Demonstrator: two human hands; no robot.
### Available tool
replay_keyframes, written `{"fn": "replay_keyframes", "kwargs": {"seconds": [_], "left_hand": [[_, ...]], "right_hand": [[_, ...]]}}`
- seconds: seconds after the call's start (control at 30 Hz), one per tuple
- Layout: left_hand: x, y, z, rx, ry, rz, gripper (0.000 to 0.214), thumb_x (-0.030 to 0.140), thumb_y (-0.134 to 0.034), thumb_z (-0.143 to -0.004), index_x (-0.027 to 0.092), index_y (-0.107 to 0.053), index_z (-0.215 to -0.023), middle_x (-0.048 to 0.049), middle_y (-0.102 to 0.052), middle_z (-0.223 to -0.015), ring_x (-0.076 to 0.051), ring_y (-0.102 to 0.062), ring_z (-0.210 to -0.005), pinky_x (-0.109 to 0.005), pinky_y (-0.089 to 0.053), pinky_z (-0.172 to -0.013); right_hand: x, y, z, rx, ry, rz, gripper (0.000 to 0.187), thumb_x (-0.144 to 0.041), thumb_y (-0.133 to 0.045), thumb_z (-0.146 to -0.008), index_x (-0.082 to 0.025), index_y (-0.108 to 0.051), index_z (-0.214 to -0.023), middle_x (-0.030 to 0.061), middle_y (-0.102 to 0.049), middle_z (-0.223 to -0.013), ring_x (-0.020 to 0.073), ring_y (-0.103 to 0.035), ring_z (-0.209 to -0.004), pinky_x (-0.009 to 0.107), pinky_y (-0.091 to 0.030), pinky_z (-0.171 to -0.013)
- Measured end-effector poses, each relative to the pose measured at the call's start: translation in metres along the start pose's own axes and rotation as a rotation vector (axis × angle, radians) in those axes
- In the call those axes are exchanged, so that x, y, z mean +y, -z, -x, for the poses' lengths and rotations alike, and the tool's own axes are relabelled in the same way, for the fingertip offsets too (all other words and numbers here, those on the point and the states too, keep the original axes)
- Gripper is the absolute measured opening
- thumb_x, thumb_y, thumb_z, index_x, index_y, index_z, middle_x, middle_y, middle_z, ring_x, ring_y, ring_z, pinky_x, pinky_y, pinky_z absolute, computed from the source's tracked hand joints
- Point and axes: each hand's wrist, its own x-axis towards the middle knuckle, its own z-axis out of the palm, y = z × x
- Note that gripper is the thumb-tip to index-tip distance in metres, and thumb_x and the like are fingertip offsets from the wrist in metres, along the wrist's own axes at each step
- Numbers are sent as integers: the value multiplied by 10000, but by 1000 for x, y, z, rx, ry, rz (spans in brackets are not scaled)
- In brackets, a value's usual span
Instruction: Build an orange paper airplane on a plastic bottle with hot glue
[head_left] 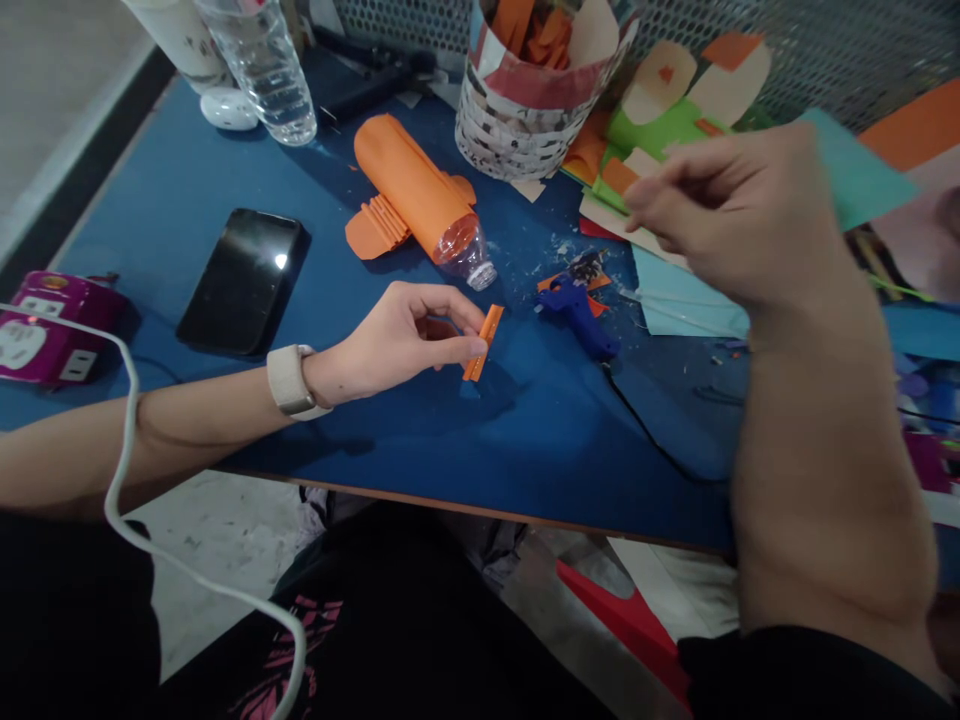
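Note:
Between the thumb and fingers of my left hand [420, 335] is a narrow folded strip of orange paper [484, 343], held just above the blue table. My right hand [739, 205] is raised over the coloured papers at the right, its fingertips pinched together; whatever they may hold is too small to make out. Beyond my left hand lies a plastic bottle wrapped in orange paper [416, 190], its clear neck towards me and a pleated orange piece [377, 228] at its side. A blue hot glue gun [577, 315] rests between my two hands, its nozzle amid orange scraps.
A woven paper basket [517, 110] with orange scraps stands at the back. A phone [241, 280], a purple power strip [56, 330] and a water bottle [262, 70] are at the left. A white cable [127, 430] crosses over my left arm. Turquoise paper [682, 295] lies at the right.

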Motion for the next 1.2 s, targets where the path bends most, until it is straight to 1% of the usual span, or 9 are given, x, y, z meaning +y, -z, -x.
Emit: {"fn": "replay_keyframes", "kwargs": {"seconds": [0.07,0.17,0.27,0.47,0.6,0.77,0.97,1.1,1.2], "left_hand": [[0,0,0,-2,-4,-1,378,466,-1103,-908,173,-867,-942,-88,-875,-946,-141,-777,-729,-247,-644,-631],[-1,1,0,0,-10,-10,388,480,-1105,-907,175,-868,-944,-87,-874,-942,-148,-790,-742,-254,-657,-648],[-2,1,0,3,-15,-9,380,473,-1107,-906,176,-872,-945,-87,-875,-945,-148,-788,-737,-258,-657,-645],[-2,1,0,5,-9,-8,359,447,-1101,-903,173,-871,-941,-85,-873,-939,-142,-773,-723,-250,-649,-624],[0,1,0,5,4,-15,388,470,-1110,-894,175,-861,-937,-87,-873,-939,-145,-774,-721,-251,-654,-620],[-1,1,1,5,5,-9,361,443,-1097,-900,172,-862,-934,-94,-884,-957,-149,-788,-736,-259,-673,-652],[-1,1,0,10,7,-15,330,418,-1095,-895,179,-872,-939,-96,-892,-961,-145,-778,-720,-254,-660,-633],[0,1,1,10,4,-22,350,434,-1095,-900,176,-861,-926,-98,-891,-955,-148,-785,-724,-252,-664,-633],[0,1,1,7,3,-28,361,444,-1096,-905,174,-856,-926,-98,-888,-955,-150,-791,-732,-252,-665,-642]], "right_hand": [[5,-3,1,-19,10,261,273,-412,-865,-1010,-268,-779,-796,24,-683,-707,177,-562,-641,422,-408,-675],[13,-1,0,-90,-37,385,103,-298,-832,-1025,-268,-844,-926,80,-874,-942,251,-775,-825,439,-595,-843],[21,5,-3,-170,-59,497,114,-281,-783,-1052,-294,-894,-1025,106,-933,-1118,328,-861,-1050,488,-652,-1050],[34,12,-4,-198,-78,556,308,-131,-723,-989,-284,-916,-1174,123,-949,-1283,395,-877,-1320,535,-682,-1167],[34,10,-3,-165,-84,523,175,-255,-760,-1047,-310,-902,-1134,113,-953,-1211,400,-900,-1252,569,-707,-1166],[28,10,-3,-171,-91,551,319,-73,-669,-910,-290,-857,-1049,106,-941,-1169,361,-903,-1236,506,-702,-1108],[19,10,-3,-212,-111,522,42,-299,-798,-959,-335,-784,-943,123,-923,-1090,388,-871,-1124,557,-674,-1124],[22,11,-4,-219,-90,530,226,-166,-703,-900,-325,-805,-1023,141,-913,-1285,392,-851,-1259,551,-674,-1149],[24,11,-4,-222,-116,534,180,-194,-741,-933,-323,-828,-1025,130,-926,-1181,403,-861,-1264,557,-672,-1179]]}}
